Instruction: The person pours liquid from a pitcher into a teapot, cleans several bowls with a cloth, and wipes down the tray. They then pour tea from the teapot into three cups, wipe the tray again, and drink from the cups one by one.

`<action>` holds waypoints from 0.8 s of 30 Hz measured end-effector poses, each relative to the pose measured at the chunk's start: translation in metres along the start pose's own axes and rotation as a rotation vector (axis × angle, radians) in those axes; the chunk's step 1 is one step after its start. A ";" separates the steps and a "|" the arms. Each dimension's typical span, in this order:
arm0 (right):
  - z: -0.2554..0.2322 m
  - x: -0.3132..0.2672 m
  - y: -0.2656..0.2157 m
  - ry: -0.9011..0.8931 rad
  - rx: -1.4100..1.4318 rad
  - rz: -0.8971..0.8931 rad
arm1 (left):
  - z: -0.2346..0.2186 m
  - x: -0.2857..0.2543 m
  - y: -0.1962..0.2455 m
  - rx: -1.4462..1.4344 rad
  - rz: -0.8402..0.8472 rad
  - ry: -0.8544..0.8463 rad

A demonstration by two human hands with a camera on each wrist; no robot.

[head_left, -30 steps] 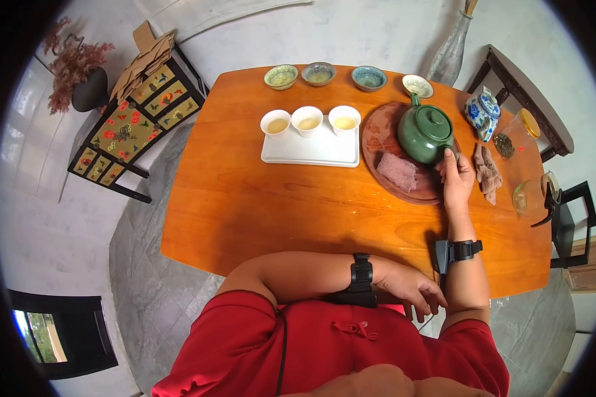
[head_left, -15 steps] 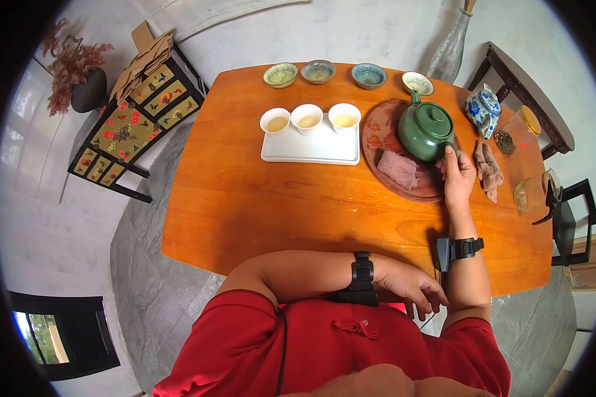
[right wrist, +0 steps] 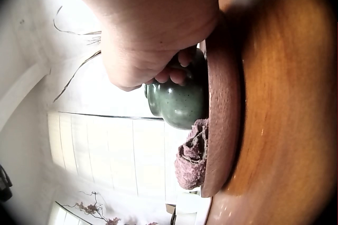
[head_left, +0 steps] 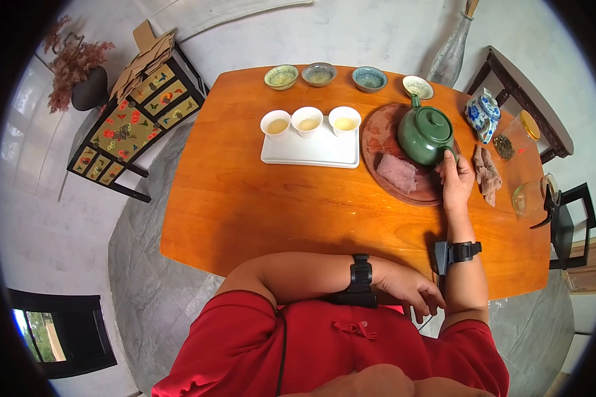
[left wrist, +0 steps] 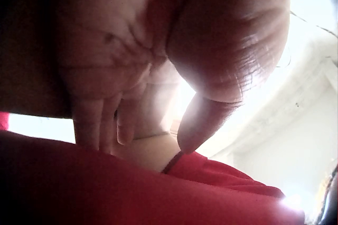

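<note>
A green teapot (head_left: 425,135) stands on a round reddish-brown board (head_left: 380,126), its spout toward the far side. The right hand (head_left: 457,180) grips the teapot's handle; in the right wrist view curled fingers lie beside the green pot (right wrist: 182,103). A folded pinkish cloth (head_left: 397,173) lies on the board near the hand. The left hand (head_left: 410,288) hangs relaxed at the table's near edge by the right forearm, holding nothing; the left wrist view shows its palm (left wrist: 116,40) and loosely bent fingers. Three white cups (head_left: 310,122) of pale yellow liquid stand on a white tray (head_left: 310,153).
Several small bowls (head_left: 369,79) line the table's far edge. At the right are a blue-and-white pot (head_left: 482,116), a jar with a yellow lid (head_left: 518,132), a brown cloth (head_left: 487,173) and a glass vessel (head_left: 527,198). A patterned cabinet (head_left: 129,126) stands left of the table.
</note>
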State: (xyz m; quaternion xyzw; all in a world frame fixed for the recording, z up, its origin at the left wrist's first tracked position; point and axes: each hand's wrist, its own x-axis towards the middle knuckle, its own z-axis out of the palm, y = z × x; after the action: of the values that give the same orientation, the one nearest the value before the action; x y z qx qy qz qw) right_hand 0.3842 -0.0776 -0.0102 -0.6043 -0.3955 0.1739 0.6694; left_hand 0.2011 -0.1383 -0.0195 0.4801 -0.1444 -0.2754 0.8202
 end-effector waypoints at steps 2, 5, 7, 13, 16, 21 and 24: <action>0.000 0.000 0.001 0.003 0.001 0.011 | 0.000 -0.001 0.001 -0.010 0.001 -0.001; -0.001 0.001 0.003 0.000 0.008 -0.017 | 0.000 0.000 0.001 -0.024 -0.009 -0.003; -0.002 0.000 0.003 -0.007 -0.022 0.004 | 0.000 0.000 0.000 -0.028 -0.015 0.001; 0.000 0.000 0.001 0.002 -0.003 0.007 | 0.000 0.000 0.001 -0.030 -0.002 0.001; 0.000 -0.001 0.000 0.005 0.000 0.012 | 0.000 0.000 0.001 -0.031 -0.013 -0.003; -0.002 -0.001 0.002 0.000 -0.033 0.013 | 0.000 0.001 -0.004 -0.065 -0.003 0.003; 0.000 0.000 0.000 -0.003 -0.031 0.011 | 0.000 0.000 -0.001 -0.055 -0.004 0.010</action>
State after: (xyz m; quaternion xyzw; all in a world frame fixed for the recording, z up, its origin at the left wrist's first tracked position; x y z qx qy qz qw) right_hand 0.3843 -0.0781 -0.0105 -0.6167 -0.3958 0.1721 0.6584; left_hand 0.2011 -0.1389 -0.0209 0.4588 -0.1320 -0.2785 0.8334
